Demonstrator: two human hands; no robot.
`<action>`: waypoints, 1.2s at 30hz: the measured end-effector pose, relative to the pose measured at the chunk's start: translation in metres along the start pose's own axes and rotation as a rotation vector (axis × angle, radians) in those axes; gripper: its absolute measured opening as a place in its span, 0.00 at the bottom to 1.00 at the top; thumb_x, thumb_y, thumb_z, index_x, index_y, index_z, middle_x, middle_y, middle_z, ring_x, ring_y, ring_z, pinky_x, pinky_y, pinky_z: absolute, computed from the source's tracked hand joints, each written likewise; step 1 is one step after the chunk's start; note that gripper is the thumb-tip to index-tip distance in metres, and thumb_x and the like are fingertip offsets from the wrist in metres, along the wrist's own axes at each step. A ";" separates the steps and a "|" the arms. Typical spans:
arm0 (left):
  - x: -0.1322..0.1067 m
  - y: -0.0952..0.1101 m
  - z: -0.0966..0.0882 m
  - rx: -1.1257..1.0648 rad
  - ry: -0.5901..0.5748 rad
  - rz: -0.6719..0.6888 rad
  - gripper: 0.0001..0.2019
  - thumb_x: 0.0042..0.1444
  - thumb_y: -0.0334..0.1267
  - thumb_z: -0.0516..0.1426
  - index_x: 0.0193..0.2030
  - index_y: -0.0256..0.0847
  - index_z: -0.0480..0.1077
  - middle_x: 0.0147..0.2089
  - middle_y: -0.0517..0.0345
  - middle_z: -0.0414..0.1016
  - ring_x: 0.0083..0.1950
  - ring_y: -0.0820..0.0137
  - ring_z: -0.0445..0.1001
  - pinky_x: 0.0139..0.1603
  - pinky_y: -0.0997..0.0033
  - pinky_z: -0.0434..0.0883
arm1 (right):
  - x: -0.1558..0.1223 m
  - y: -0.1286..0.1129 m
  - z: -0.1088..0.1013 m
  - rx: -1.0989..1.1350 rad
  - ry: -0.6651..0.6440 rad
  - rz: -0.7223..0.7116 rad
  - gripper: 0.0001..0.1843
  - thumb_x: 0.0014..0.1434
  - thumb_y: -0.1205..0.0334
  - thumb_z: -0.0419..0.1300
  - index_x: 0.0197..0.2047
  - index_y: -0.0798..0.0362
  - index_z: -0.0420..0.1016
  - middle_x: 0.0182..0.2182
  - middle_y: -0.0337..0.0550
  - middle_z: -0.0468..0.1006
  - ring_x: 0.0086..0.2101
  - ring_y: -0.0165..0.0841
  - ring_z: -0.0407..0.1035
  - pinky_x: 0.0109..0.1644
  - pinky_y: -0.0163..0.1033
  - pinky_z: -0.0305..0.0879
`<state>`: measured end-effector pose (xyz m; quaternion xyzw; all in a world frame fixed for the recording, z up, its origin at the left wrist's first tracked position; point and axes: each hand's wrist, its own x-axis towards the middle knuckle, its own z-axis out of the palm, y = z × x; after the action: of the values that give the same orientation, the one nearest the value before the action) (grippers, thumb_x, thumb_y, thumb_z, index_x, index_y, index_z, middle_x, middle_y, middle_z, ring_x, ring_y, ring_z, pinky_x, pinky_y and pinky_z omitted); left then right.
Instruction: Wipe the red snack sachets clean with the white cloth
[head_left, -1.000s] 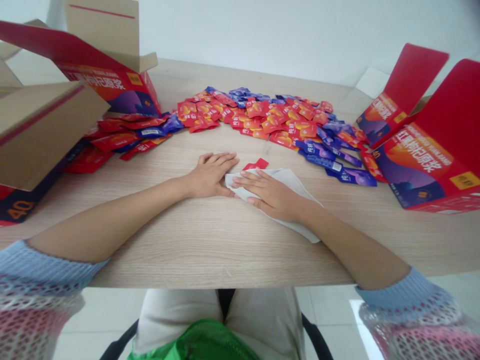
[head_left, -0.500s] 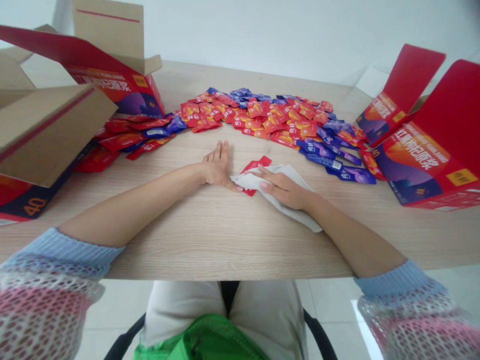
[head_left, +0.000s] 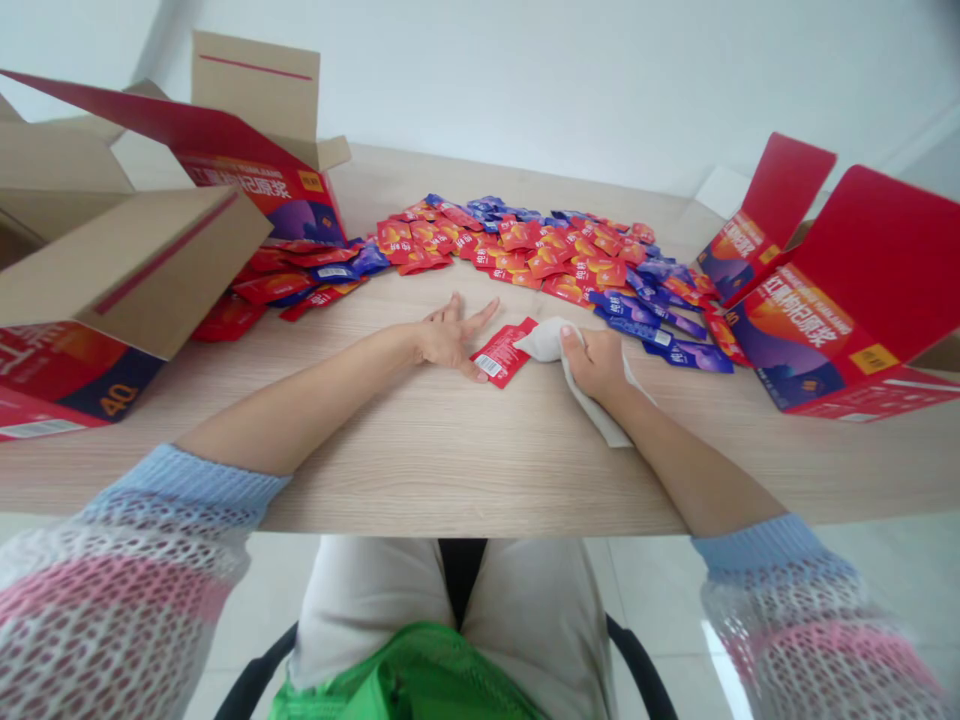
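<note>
A red pouch with a white barcode label lies flat on the wooden table. My left hand rests beside it with fingers spread, its thumb at the pouch's lower left corner. My right hand is closed around a white cloth or tissue, bunched at the pouch's right edge. The loose end of the cloth hangs down under my wrist onto the table. Behind both hands spreads a pile of red and blue pouches.
Open red cartons stand at both sides: a near left carton, a far left carton, a near right carton and a far right carton. More pouches lie by the left cartons. A green bag is on my lap.
My right hand has gone from lying flat on the cloth over the pouch to gripping it bunched, further right. The pouch's label is now uncovered. My left fingers have spread wider.
</note>
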<state>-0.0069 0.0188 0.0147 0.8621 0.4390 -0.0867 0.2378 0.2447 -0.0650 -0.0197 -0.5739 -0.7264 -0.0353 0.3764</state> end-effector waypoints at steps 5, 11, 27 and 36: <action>-0.002 -0.006 -0.004 0.080 -0.047 0.107 0.58 0.37 0.66 0.63 0.72 0.60 0.36 0.74 0.55 0.14 0.72 0.43 0.23 0.68 0.45 0.38 | 0.002 0.013 -0.008 0.032 0.299 0.133 0.29 0.67 0.41 0.40 0.18 0.47 0.47 0.14 0.34 0.51 0.18 0.29 0.50 0.25 0.40 0.43; 0.003 -0.012 -0.003 0.148 -0.059 0.116 0.53 0.36 0.69 0.61 0.70 0.58 0.51 0.75 0.60 0.18 0.73 0.44 0.24 0.69 0.48 0.38 | -0.014 -0.034 -0.001 -0.153 0.001 -0.179 0.27 0.69 0.52 0.38 0.35 0.55 0.73 0.33 0.52 0.79 0.35 0.40 0.73 0.40 0.43 0.65; -0.008 -0.002 -0.008 0.177 -0.091 0.081 0.52 0.43 0.70 0.58 0.71 0.63 0.38 0.74 0.57 0.15 0.73 0.46 0.22 0.66 0.37 0.37 | 0.004 -0.005 -0.022 -0.329 0.235 0.127 0.30 0.69 0.51 0.35 0.63 0.61 0.61 0.52 0.62 0.74 0.51 0.49 0.70 0.52 0.53 0.66; -0.013 0.010 -0.012 0.245 -0.126 -0.015 0.51 0.43 0.71 0.57 0.70 0.69 0.35 0.75 0.57 0.19 0.73 0.43 0.25 0.59 0.23 0.41 | 0.006 -0.007 0.019 -0.276 -0.333 0.037 0.34 0.67 0.46 0.39 0.66 0.59 0.59 0.68 0.56 0.54 0.66 0.46 0.48 0.66 0.54 0.52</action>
<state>-0.0077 0.0106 0.0331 0.8741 0.4159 -0.1954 0.1573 0.2285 -0.0534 -0.0266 -0.6311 -0.7562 -0.0323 0.1696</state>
